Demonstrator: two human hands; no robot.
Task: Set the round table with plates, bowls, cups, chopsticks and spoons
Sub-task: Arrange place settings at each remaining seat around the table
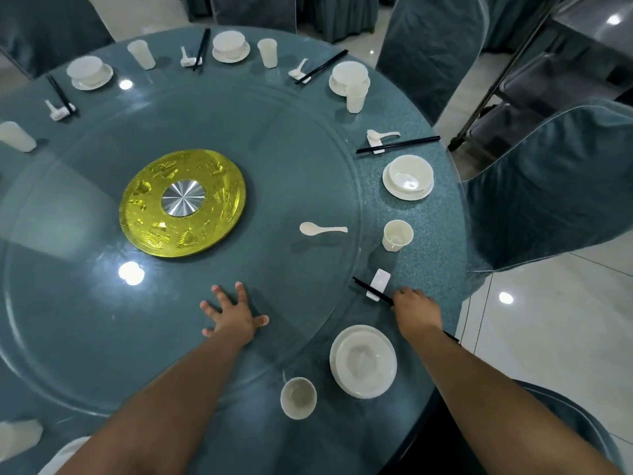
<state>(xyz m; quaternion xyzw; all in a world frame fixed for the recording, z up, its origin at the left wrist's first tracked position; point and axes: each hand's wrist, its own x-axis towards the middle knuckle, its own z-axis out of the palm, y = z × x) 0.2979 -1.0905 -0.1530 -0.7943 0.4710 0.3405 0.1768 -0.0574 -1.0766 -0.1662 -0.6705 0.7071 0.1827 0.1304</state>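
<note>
On the teal glass surface (102, 337), the spoon (322, 229) lies handle-rightward beyond the rest (377, 284); right hand (416, 308) pinches chopsticks (371, 291) there, left hand (233, 315) spread flat.

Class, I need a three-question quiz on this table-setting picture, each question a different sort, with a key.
1. True or false: the left hand lies flat on the glass turntable.
2. What does the right hand hold? A) cup B) chopsticks C) bowl
3. Fill in: the loose spoon lies on the ____.

Key: 1 true; 2 B; 3 turntable.
</note>
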